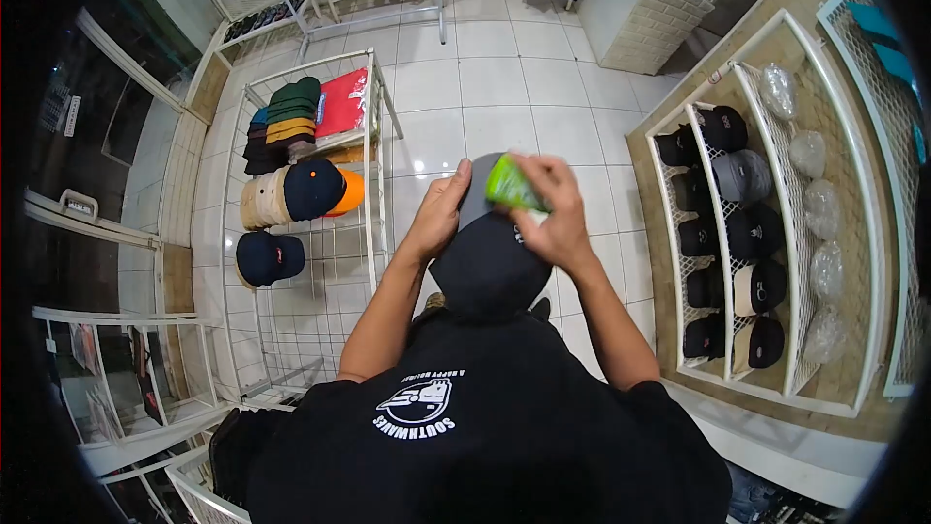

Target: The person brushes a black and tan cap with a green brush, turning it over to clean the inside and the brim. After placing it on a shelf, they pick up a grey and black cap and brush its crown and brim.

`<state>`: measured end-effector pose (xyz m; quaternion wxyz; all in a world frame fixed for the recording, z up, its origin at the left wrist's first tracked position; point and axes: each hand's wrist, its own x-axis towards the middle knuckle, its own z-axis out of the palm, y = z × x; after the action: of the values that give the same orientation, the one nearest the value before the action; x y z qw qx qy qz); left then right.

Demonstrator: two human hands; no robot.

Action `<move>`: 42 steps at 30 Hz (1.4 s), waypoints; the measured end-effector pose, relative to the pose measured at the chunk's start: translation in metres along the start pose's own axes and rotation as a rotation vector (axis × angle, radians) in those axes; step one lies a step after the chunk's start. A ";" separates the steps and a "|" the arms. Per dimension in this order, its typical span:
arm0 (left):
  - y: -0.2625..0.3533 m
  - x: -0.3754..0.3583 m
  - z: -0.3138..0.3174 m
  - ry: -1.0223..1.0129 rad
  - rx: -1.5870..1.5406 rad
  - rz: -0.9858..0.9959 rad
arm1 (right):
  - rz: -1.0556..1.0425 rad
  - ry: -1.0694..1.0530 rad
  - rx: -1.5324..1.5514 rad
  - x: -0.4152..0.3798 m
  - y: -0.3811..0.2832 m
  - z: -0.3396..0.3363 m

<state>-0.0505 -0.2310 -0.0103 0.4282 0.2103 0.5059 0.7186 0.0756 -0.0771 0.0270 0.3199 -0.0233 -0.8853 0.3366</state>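
A dark baseball cap (492,267) with a grey brim is held out in front of my chest, its brim pointing away from me. My left hand (438,212) grips the left edge of the brim, thumb up along the side. In my right hand (558,212) is a bright green block-shaped thing (511,184) with a paler underside; its exact kind cannot be made out. It rests against the right part of the brim, my fingers curled over its top. Part of the cap's front is hidden behind my right hand.
On the left, a white wire rack (373,170) carries stacked caps (315,190) and a red packet (341,102). To the right, a white mesh shelf (727,223) holds rows of caps and several plastic-wrapped items (821,209). A white brick-patterned counter (648,20) stands farther back.
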 end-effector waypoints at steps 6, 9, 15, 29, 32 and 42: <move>-0.010 0.002 -0.003 0.034 0.106 0.025 | 0.292 0.188 0.114 0.001 0.016 0.005; -0.004 0.004 -0.003 0.127 0.225 0.085 | -0.042 -0.115 0.031 -0.008 0.006 0.000; -0.011 0.005 0.005 0.128 0.335 -0.004 | 0.142 0.074 0.105 -0.003 0.007 0.009; -0.010 0.007 0.004 0.010 -0.088 -0.107 | 0.256 0.078 0.095 -0.002 0.013 0.021; -0.017 0.012 -0.014 -0.040 -0.030 -0.070 | -0.056 -0.216 0.020 -0.006 0.001 0.012; -0.020 0.010 0.000 -0.027 -0.017 -0.083 | 0.075 -0.045 0.018 0.001 0.024 0.011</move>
<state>-0.0480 -0.2207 -0.0302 0.4662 0.1954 0.5022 0.7016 0.0642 -0.0648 0.0062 0.2870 -0.0461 -0.8878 0.3569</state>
